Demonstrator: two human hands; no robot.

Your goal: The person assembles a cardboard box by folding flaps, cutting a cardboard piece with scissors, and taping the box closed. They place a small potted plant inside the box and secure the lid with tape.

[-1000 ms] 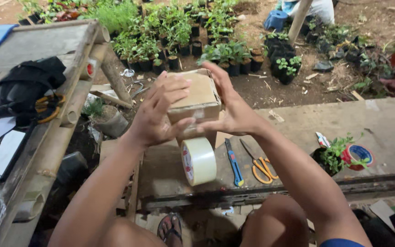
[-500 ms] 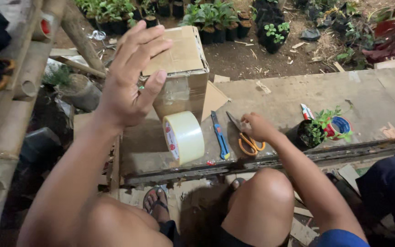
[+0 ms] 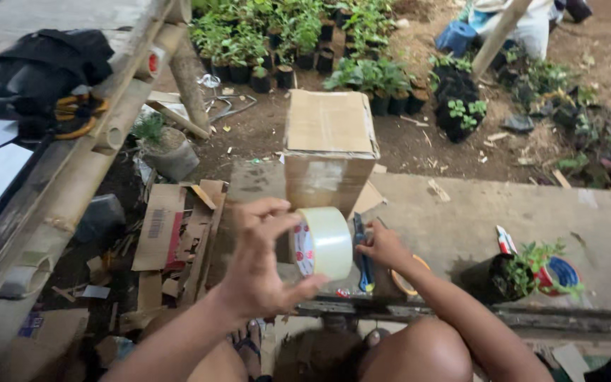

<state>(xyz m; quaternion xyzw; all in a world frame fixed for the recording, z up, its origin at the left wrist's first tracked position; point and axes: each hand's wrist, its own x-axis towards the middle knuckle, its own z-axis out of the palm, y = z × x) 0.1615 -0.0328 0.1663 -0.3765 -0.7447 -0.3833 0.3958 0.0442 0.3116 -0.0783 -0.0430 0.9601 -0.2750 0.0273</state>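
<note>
A brown cardboard box (image 3: pixel 329 147) wrapped in clear tape stands upright on the concrete slab (image 3: pixel 489 212). In front of it, a roll of clear packing tape (image 3: pixel 324 242) is held on edge by my left hand (image 3: pixel 262 262), with thumb and fingers around it. My right hand (image 3: pixel 385 247) rests on the slab beside the roll, on orange-handled scissors (image 3: pixel 406 277). A blue utility knife (image 3: pixel 363 255) lies between the roll and that hand. My bare knees show at the bottom edge.
A small potted plant in a black bag (image 3: pixel 507 272) stands right of the scissors, with a blue roll (image 3: pixel 559 274) beside it. Rows of potted seedlings (image 3: pixel 298 35) fill the ground behind. A bamboo bench (image 3: pixel 86 163) with a black bag runs along the left. Cardboard scraps (image 3: pixel 171 233) litter the ground.
My left hand has left the box top and taken hold of the tape roll. My right hand stays at the scissors. The box stands free.
</note>
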